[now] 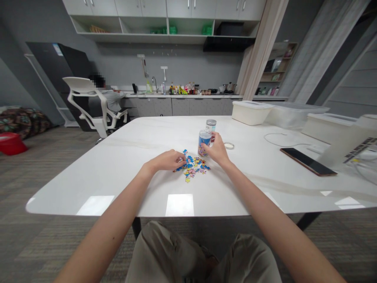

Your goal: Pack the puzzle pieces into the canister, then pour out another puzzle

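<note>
A loose pile of colourful jigsaw puzzle pieces point(193, 166) lies on the white table point(118, 157) in front of me. My left hand point(171, 160) is at the pile's left edge, its fingers curled and closed together; whatever they grip is too small to make out. Just behind the pile a clear can point(204, 140) with a blue and pink picture stands upright. My right hand point(217, 150) is wrapped round that can from its right side. Behind it is a second can point(211, 125) with a silvery lid, and a round ring-like lid point(229, 146) lies flat to the right.
A dark phone point(308, 161) and a white cable point(282, 142) lie at the right. White lidded boxes point(250, 113) stand at the back right. Beyond the table, a person sits near a white office chair point(100, 118) at the left, and a kitchen counter point(188, 104) runs along the wall.
</note>
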{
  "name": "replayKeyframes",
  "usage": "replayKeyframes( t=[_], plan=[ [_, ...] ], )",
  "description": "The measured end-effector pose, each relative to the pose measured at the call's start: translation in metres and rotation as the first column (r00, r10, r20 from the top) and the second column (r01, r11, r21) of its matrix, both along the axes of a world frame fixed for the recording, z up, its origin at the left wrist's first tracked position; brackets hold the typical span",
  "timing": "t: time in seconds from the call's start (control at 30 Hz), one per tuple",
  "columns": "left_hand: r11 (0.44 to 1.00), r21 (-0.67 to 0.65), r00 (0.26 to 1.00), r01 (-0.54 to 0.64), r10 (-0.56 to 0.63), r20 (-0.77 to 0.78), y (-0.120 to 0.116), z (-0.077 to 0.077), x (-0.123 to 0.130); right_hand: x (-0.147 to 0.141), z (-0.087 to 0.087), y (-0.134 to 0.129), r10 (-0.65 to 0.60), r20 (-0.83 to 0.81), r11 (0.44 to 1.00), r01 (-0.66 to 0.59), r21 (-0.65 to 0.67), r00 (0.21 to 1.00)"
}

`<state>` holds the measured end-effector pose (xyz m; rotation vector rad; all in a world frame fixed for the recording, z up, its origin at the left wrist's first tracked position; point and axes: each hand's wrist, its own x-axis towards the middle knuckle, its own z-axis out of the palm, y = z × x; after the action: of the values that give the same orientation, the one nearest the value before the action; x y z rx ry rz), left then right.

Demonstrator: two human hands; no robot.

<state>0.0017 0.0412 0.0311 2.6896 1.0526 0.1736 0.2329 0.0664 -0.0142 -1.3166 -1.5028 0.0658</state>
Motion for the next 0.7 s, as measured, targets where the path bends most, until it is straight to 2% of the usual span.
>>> replayKeyframes(
  t=[0.33, 0.53, 0.7],
  plan=[
    [0.999, -0.043, 1.000, 0.005, -0.004, 0.018, 0.0009, 0.0007, -0.0009, -0.0013, 0.0045, -0.0044, -0.002, 0.007, 0.999, 0.003, -0.053, 1.000],
    [0.996, -0.095, 0.998, 0.002, 0.005, 0.070, 0.0017, 0.0005, -0.0016, -0.0007, 0.0035, -0.0030, 0.001, 0.003, 0.999, -0.001, -0.038, 1.000],
    [0.998, -0.061, 0.999, -0.016, 0.018, 0.033, 0.0037, -0.0010, -0.0030, -0.0002, 0.0022, -0.0017, 0.013, -0.015, 0.999, -0.013, -0.029, 1.000]
  ],
)
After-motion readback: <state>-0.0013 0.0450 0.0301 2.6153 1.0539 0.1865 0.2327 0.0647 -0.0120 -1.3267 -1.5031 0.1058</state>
